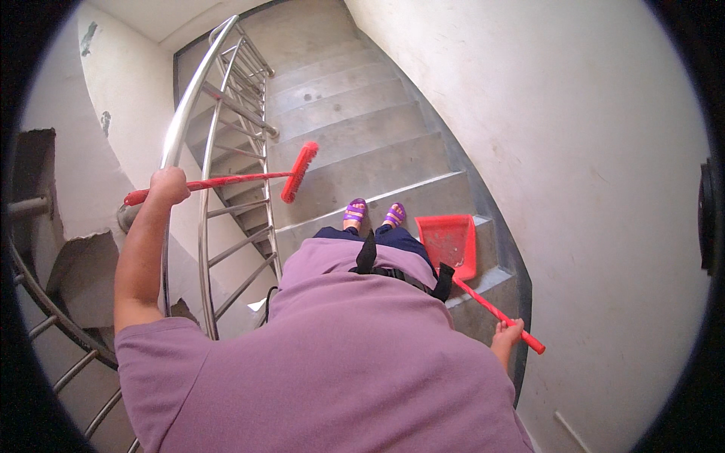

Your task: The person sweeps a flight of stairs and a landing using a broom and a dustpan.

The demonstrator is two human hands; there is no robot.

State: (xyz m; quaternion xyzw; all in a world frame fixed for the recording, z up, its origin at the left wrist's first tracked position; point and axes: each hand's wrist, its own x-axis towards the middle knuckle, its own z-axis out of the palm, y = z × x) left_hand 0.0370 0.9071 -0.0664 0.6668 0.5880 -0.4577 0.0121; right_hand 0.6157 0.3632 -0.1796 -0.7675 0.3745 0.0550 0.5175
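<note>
My left hand (170, 186) grips the red handle of a broom (299, 172) near its end, close to the metal handrail. The handle passes across the railing, and the red bristled head is over the concrete steps, left of my feet; whether it touches a step I cannot tell. At the lower right, my right hand (507, 334) is closed around the red handle of a long-handled dustpan (447, 243). The dustpan's pan lies beside my right leg, near the step edges, with some specks of dirt in it.
Concrete stairs (362, 130) run down ahead of my feet, which are in purple sandals (355, 212). A stainless steel railing (208, 187) bounds them on the left, with another flight beyond it. A pale wall (595, 198) with a dark skirting band stands on the right.
</note>
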